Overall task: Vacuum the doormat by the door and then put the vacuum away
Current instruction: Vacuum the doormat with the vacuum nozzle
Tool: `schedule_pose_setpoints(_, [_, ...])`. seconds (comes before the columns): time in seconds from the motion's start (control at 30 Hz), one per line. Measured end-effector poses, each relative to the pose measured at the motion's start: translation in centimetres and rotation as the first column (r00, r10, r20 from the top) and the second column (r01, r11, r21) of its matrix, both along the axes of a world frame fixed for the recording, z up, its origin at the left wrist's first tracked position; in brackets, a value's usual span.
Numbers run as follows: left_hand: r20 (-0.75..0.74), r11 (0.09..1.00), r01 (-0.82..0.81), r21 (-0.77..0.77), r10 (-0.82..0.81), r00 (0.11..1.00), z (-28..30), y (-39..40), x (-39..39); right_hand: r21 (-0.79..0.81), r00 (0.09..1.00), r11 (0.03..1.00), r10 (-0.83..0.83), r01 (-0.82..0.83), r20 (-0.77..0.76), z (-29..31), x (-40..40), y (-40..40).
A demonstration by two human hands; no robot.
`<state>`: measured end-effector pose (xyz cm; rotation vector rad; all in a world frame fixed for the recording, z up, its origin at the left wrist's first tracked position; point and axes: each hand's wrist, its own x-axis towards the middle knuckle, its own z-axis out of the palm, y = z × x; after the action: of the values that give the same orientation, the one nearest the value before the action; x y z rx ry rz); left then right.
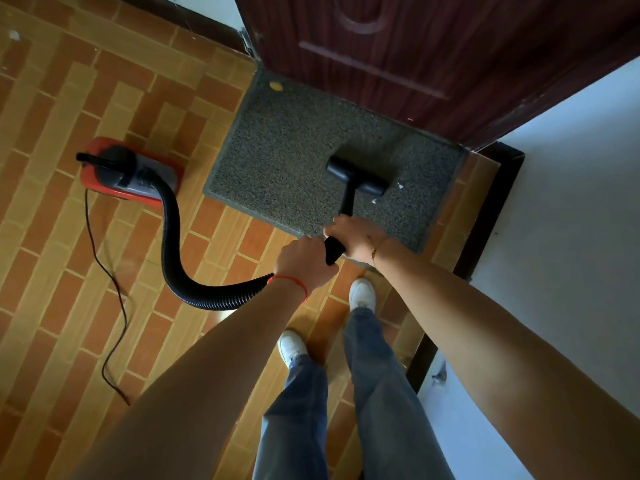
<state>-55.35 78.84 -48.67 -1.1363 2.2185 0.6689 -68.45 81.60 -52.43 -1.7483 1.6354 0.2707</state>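
Observation:
A grey speckled doormat point(294, 143) lies on the tiled floor in front of a dark red door point(433, 46). The black vacuum nozzle point(358, 176) rests on the mat's right half, on a short black wand point(347, 202). My right hand point(356, 237) grips the wand's upper end. My left hand point(304, 261) grips it just below, where the ribbed black hose point(180, 265) joins. The hose curves back to the red and black vacuum body point(130, 171) standing on the floor left of the mat. A yellow scrap point(275, 85) and small white bits point(400, 186) lie on the mat.
A thin black power cord point(110, 282) trails from the vacuum body across the orange brick-pattern floor toward the lower left. A white wall point(571, 202) with dark skirting bounds the right side. My feet in white shoes point(362, 294) stand just short of the mat's near edge.

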Motion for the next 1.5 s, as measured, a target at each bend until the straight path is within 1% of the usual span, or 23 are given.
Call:
schedule_pose_setpoints(0.3, [-0.025, 0.998, -0.066, 0.007, 0.066, 0.998, -0.9, -4.3, -9.0, -0.031, 0.999, 0.999, 0.009, -0.01, -0.031, -1.2, -9.0, -4.4])
schedule_pose_setpoints(0.47, [-0.043, 0.999, -0.054, -0.005, 0.054, 0.998, -1.0, -6.2, -13.5, -0.026, 0.999, 1.0, -0.017, 0.016, -0.029, -1.8, -13.3, -6.5])
schedule_pose_setpoints(0.63, [-0.061, 0.998, -0.059, 0.001, 0.059, 0.996, -1.0, -7.8, -16.4, -0.024, 0.999, 0.999, -0.038, 0.037, -0.038, -1.7, -16.3, -8.1])
schedule_pose_setpoints(0.77, [-0.058, 0.999, -0.042, -0.005, 0.042, 0.997, -1.0, -8.4, -17.3, -0.025, 0.998, 0.998, -0.058, 0.057, -0.036, -1.6, -17.2, -8.4])
schedule_pose_setpoints(0.97, [-0.081, 1.0, -0.017, -0.001, 0.017, 0.997, -0.6, -7.7, -16.5, -0.017, 1.0, 1.0, -0.012, 0.012, -0.022, -1.0, -16.6, -7.7])
schedule_pose_setpoints(1.1, [-0.071, 1.0, 0.004, 0.002, -0.004, 0.997, -0.2, -6.6, -14.5, 0.01, 0.999, 0.999, -0.035, 0.035, 0.014, -0.3, -14.7, -6.3])
schedule_pose_setpoints(1.23, [-0.046, 0.999, 0.031, 0.011, -0.03, 0.998, 0.1, -4.9, -11.3, 0.026, 0.999, 0.999, -0.04, 0.039, 0.026, 0.2, -11.5, -4.4])
schedule_pose_setpoints(1.33, [-0.04, 0.999, 0.022, 0.03, -0.02, 0.999, 0.5, -3.3, -8.4, 0.046, 0.997, 0.998, -0.054, 0.051, 0.049, 0.4, -8.7, -2.6])
schedule_pose_setpoints(1.5, [-0.005, 0.999, 0.048, 0.021, -0.048, 0.999, 0.8, -0.4, -3.3, 0.038, 0.998, 0.998, -0.057, 0.056, 0.03, 0.7, -3.3, 0.8])
